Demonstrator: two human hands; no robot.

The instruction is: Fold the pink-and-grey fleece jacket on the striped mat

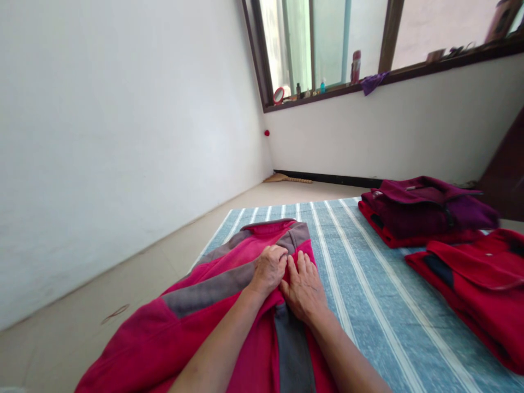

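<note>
A pink-red fleece jacket (196, 322) with grey stripes lies spread on a blue striped mat (368, 305), its collar pointing away from me. My left hand (269, 268) rests on the jacket's chest with fingers curled, pinching the fabric near the front opening. My right hand (303, 286) lies right beside it, fingers together and pressed flat on the cloth. Both hands touch each other at the jacket's middle.
A folded stack of maroon and red garments (426, 210) sits on the mat's far right, and a folded red jacket (475, 278) lies nearer. White walls, a tiled floor (82, 327), a broom (286, 178) in the corner, bottles on the window sill (327, 87).
</note>
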